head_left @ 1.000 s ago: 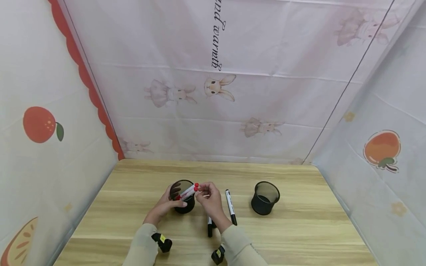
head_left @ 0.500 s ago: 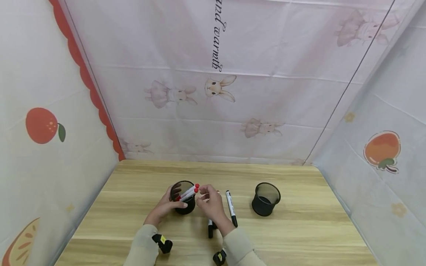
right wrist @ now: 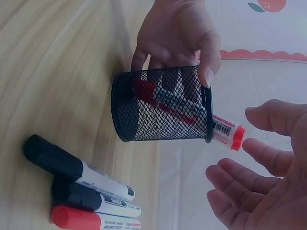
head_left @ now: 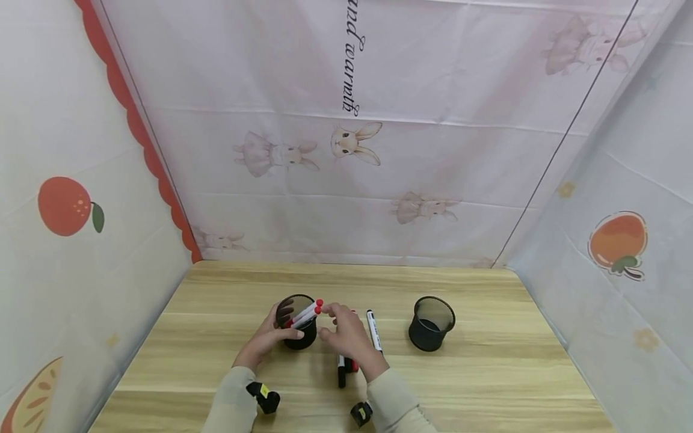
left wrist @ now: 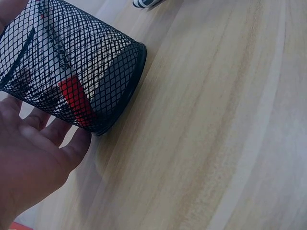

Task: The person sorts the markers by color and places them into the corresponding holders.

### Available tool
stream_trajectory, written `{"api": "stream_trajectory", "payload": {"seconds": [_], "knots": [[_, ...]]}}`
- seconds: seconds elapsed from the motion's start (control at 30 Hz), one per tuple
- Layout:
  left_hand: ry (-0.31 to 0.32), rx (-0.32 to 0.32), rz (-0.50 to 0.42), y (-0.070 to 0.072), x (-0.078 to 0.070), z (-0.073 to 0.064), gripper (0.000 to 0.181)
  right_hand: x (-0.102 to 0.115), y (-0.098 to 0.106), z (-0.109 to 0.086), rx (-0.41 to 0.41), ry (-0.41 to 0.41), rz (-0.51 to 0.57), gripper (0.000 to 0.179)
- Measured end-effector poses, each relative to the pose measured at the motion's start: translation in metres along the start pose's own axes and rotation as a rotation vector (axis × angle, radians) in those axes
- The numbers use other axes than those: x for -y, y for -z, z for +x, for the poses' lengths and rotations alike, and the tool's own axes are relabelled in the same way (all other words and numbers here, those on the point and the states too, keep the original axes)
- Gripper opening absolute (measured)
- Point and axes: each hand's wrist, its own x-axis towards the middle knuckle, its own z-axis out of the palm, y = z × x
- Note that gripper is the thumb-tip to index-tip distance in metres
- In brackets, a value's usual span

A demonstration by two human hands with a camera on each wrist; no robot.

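My left hand (head_left: 265,338) grips a black mesh pen cup (head_left: 301,343), fingers around its far side and thumb at the rim. Inside the cup, red-and-white markers (head_left: 306,314) lean to the right, their red ends sticking out past the rim. Through the mesh, the left wrist view shows a red marker cap (left wrist: 76,98) near the cup's bottom. Just right of those marker ends, my right hand (head_left: 352,337) hovers with nothing in it, its fingers loosely spread in the right wrist view.
On the wooden table (head_left: 487,373), two black-capped markers and a red-capped marker (right wrist: 76,218) lie partly under my right forearm. Another black-and-white marker (head_left: 373,328) lies to their right. A second mesh pen cup (head_left: 428,337) stands farther right. Printed cloth walls (head_left: 352,228) enclose the table.
My right hand has drawn slightly away from the red marker ends, and its fingers have spread. The left hand and its cup have stayed nearly still.
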Motion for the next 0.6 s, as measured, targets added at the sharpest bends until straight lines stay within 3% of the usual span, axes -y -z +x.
{"api": "stream_trajectory", "payload": {"seconds": [0.33,0.6], "knots": [[-0.006,0.01,0.007,0.0,-0.001,0.0,0.09,-0.002,0.012,-0.001,0.094,0.044,-0.092,0.039],[-0.005,0.018,-0.004,0.001,0.0,0.0,0.092,-0.003,0.02,-0.003,0.153,0.141,-0.407,0.037]]}}
